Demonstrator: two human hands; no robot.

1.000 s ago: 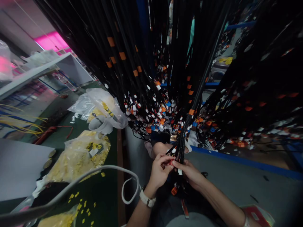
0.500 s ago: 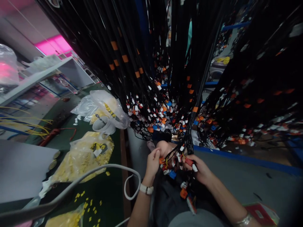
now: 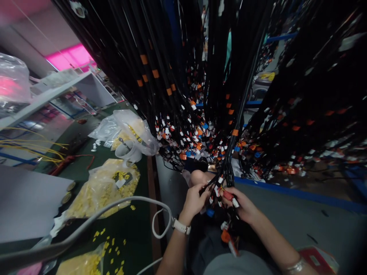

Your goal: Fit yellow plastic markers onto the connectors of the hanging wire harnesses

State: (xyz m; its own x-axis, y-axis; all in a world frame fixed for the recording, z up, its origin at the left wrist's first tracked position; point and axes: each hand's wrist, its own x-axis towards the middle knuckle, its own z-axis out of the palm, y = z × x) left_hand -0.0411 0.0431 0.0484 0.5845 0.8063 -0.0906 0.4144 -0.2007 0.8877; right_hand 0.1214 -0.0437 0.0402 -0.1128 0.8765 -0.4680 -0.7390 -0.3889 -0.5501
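A black wire harness [image 3: 228,168] hangs down over my lap, its branch ends fanned out with white, red, blue and orange connectors. My left hand [image 3: 195,201] is closed, fingertips pinching thin black branch wires on the harness's left side. My right hand [image 3: 240,204] wraps round the harness ends from the right, with a red connector [image 3: 228,195] and a white connector [image 3: 235,202] by its thumb. Below the hands dangle an orange connector [image 3: 225,236] and a blue connector [image 3: 210,212]. The fingertips of my right hand are partly hidden behind the wires.
Thick rows of hanging harnesses [image 3: 160,46] fill the space ahead. On the green table [image 3: 114,233] at left lie bags of small yellow parts [image 3: 97,191], a white cup [image 3: 129,152] and loose yellow pieces. A grey cable [image 3: 114,206] loops across the table's edge.
My left hand has moved right and closed on the black branch wires, now covering the orange connectors there. My right hand stays nearly in place. The view has shifted slightly.
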